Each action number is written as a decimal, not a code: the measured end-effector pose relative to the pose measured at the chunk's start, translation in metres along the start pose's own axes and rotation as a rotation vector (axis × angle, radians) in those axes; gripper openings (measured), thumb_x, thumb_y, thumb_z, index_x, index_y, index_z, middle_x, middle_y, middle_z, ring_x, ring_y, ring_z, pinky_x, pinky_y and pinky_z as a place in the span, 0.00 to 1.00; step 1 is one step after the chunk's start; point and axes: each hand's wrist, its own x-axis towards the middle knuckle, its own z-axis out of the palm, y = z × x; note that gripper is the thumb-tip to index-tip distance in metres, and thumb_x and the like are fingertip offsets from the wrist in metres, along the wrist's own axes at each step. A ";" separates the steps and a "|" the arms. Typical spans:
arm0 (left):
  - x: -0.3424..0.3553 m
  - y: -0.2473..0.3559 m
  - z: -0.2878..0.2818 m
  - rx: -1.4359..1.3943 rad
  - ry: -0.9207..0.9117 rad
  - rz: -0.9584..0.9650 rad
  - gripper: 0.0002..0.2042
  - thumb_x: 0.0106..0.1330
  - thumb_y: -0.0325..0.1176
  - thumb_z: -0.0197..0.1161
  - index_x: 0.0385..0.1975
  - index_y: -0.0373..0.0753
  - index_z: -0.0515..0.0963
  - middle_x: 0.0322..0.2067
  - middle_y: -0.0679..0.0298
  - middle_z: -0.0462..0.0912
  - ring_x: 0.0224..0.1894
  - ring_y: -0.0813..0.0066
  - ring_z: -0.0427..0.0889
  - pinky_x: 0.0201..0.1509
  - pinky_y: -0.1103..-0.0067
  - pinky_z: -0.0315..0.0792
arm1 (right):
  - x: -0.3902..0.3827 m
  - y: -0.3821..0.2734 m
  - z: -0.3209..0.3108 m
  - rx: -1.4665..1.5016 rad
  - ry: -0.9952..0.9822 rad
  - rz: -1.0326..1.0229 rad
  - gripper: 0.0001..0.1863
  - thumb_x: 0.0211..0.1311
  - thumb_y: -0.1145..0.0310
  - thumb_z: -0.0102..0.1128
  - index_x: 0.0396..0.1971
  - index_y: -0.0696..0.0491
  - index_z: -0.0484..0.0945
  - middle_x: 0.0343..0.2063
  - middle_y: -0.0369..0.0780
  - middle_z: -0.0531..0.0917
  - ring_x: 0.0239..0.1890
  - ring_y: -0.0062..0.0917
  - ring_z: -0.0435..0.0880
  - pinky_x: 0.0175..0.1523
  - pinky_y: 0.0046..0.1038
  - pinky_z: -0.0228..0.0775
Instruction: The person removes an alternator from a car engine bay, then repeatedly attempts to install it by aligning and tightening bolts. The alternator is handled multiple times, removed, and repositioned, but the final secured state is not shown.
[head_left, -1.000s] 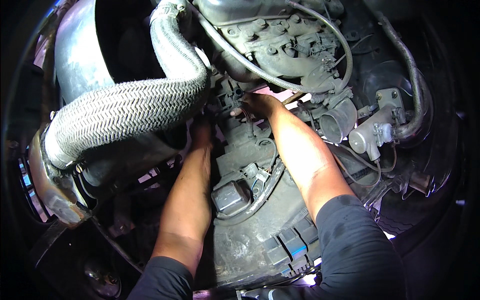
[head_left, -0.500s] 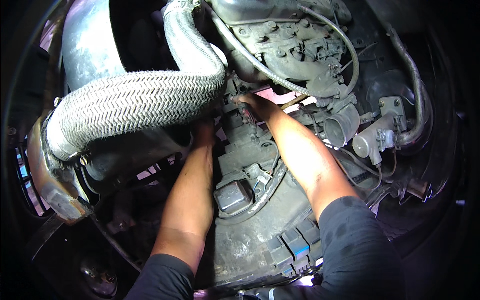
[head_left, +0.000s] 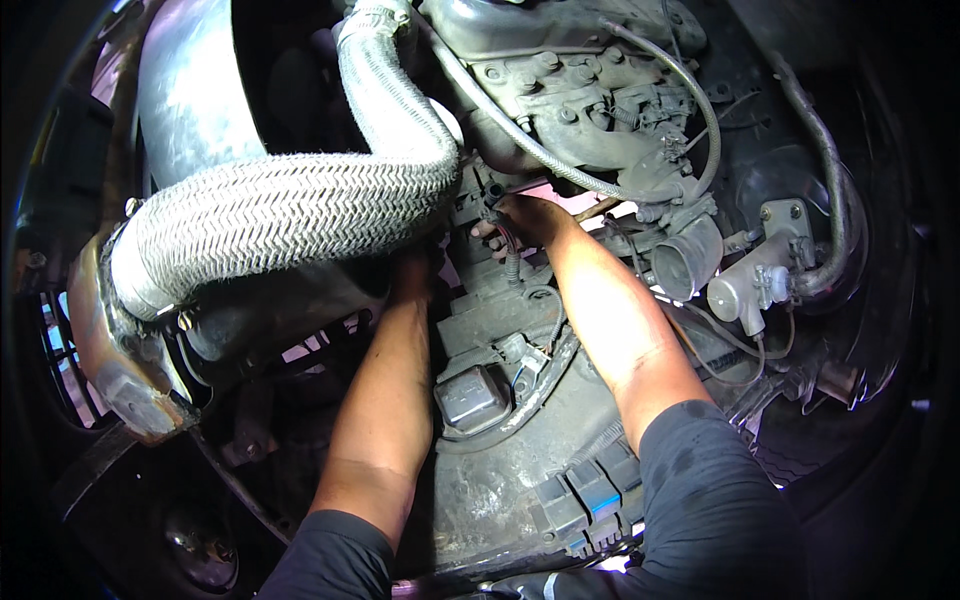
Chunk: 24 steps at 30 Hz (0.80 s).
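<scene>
I reach both arms into a dusty engine bay. My right hand [head_left: 518, 220] is at a small dark fitting [head_left: 494, 193] with a corrugated wire sleeve [head_left: 512, 262] below it; its fingers are curled by the wiring, and what they grip is too small to name. My left hand [head_left: 412, 262] is in shadow beside and under the wide braided hose [head_left: 290, 210], its fingers hidden. Below, between my forearms, are a black box [head_left: 472, 398] and a bundle of cables.
A metal housing [head_left: 195, 90] stands at the left, a rusty bracket [head_left: 130, 370] below it. The engine [head_left: 540, 80] with thin braided lines is at the top. An open pipe [head_left: 680, 262] and cylindrical metal part [head_left: 735, 295] sit right, a connector block [head_left: 590, 500] near the lower edge.
The view has shifted slightly, so the scene sits a little farther right. My right hand's fingers have moved slightly around the fitting and wires. My left hand stays in the shadow.
</scene>
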 end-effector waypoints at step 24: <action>-0.065 0.059 0.012 0.089 0.205 -0.366 0.23 0.76 0.47 0.59 0.58 0.35 0.81 0.44 0.56 0.86 0.45 0.58 0.83 0.48 0.64 0.76 | -0.051 -0.079 -0.012 -1.111 -0.074 0.066 0.25 0.76 0.48 0.55 0.44 0.57 0.89 0.44 0.50 0.90 0.46 0.40 0.91 0.50 0.40 0.81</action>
